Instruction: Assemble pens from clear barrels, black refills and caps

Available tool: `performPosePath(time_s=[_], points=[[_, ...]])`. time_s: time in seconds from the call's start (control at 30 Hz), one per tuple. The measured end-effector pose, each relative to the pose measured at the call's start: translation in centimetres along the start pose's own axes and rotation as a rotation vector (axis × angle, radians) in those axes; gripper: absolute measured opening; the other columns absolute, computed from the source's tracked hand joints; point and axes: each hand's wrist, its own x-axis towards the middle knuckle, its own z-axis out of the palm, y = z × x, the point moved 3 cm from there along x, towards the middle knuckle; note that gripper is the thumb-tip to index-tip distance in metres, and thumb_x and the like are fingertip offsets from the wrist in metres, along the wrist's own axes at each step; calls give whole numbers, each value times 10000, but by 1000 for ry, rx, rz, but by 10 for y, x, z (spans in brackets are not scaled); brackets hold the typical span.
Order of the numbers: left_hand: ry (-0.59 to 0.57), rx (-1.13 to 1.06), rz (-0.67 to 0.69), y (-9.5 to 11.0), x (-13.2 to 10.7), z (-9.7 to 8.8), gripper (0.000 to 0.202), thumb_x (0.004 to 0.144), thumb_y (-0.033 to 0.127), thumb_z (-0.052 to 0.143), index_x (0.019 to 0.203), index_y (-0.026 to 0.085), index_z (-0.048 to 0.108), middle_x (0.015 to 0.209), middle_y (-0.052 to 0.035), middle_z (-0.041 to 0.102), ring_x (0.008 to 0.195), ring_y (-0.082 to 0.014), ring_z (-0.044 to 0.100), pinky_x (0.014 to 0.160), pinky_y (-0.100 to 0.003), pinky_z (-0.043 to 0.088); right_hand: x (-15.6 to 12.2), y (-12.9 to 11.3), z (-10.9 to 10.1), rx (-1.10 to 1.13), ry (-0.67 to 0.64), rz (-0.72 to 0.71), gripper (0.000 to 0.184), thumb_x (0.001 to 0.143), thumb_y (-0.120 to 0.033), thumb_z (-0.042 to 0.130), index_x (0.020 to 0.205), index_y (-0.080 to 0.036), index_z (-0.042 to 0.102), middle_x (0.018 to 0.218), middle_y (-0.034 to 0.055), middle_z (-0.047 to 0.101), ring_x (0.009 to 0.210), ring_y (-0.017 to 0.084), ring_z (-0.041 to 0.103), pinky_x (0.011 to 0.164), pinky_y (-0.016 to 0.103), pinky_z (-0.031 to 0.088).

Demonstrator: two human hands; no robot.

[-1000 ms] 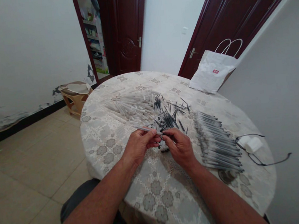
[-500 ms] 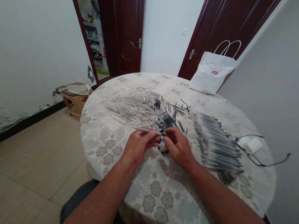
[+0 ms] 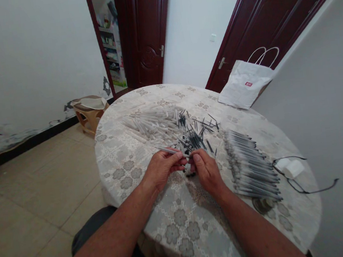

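Observation:
My left hand (image 3: 165, 164) is closed around a slim, pale pen barrel (image 3: 168, 149), which points up to the left. At the barrel's right end, the fingers of my right hand (image 3: 205, 168) pinch a small dark pen part, mostly hidden by the fingertips. The two hands nearly meet over the table. Small black and white pieces (image 3: 190, 174) lie just under them. Beyond the hands are a heap of pale pen barrels (image 3: 155, 124) and a loose pile of thin black pen refills (image 3: 195, 139).
Right of my hands lies a wide row of pens (image 3: 253, 166) with dark ends. Eyeglasses (image 3: 302, 192), a white block (image 3: 293, 168) and a small round glass item (image 3: 262, 204) are near it. A white paper bag (image 3: 245, 85) stands at the back of the round table (image 3: 183, 234).
My right thumb has come up and closed against the fingers at the barrel's end. My left hand keeps its hold. The whole view has shifted slightly.

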Motion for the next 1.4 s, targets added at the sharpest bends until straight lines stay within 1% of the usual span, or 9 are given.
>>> performPosePath(time_s=[0.07,0.13,0.23,0.4,0.63,0.77,0.97,1.2,1.4], points=[[17,-7,1,1,0,0,302,742,280,864,922,128,674,835,-88,758,743,-191,746,634,-273,616,-1,0,-1,-7,18,-19,235,1018,-411,483,1087,-209,582,819,7,663,689,161,618,661,271,459],[17,-10,0,0,0,0,309,736,281,869,919,129,672,836,-86,757,739,-192,747,635,-275,616,-1,-1,-2,-52,20,-42,215,997,-396,522,1089,-209,576,848,17,666,726,171,624,678,277,465],[1,-10,-5,-2,0,0,314,730,289,872,907,127,669,826,-80,752,735,-189,748,634,-271,611,-1,-3,0,-122,0,-52,214,1024,-382,464,970,-215,587,770,5,632,708,169,597,672,279,441],[-26,-7,-8,-4,0,1,313,731,295,870,901,126,670,819,-75,746,731,-186,746,627,-267,609,-1,-1,2,-99,-39,-1,398,1063,-421,361,752,-224,511,673,-10,574,616,150,543,619,280,404],[-3,-9,11,-2,0,0,311,738,303,865,901,119,676,799,-73,736,725,-184,738,626,-269,611,-3,-1,-1,-56,14,-54,209,1001,-393,515,1080,-209,575,838,12,653,699,168,602,668,289,456],[-15,-1,3,-2,-2,0,310,732,300,869,896,121,676,810,-80,743,730,-186,743,629,-263,606,-3,-2,1,-142,-10,-72,196,1020,-377,478,999,-214,586,797,7,631,724,174,594,688,291,440],[-27,7,0,-3,-2,1,320,725,311,874,899,127,676,797,-78,745,728,-190,744,629,-269,605,-2,-2,3,-100,-65,-33,400,1066,-401,363,739,-224,511,676,-13,561,632,152,536,632,283,395],[-10,4,19,-2,-1,0,313,733,314,869,888,120,680,798,-77,741,726,-187,743,628,-266,608,-3,-1,1,-100,-3,-78,196,998,-388,513,1042,-208,578,798,3,624,705,171,582,671,286,437],[-21,15,2,-1,-3,2,322,729,319,873,895,123,677,805,-83,745,721,-185,740,629,-265,605,-3,-4,1,-113,-39,-69,265,1034,-389,437,878,-222,572,755,-2,588,713,170,558,678,287,416]])
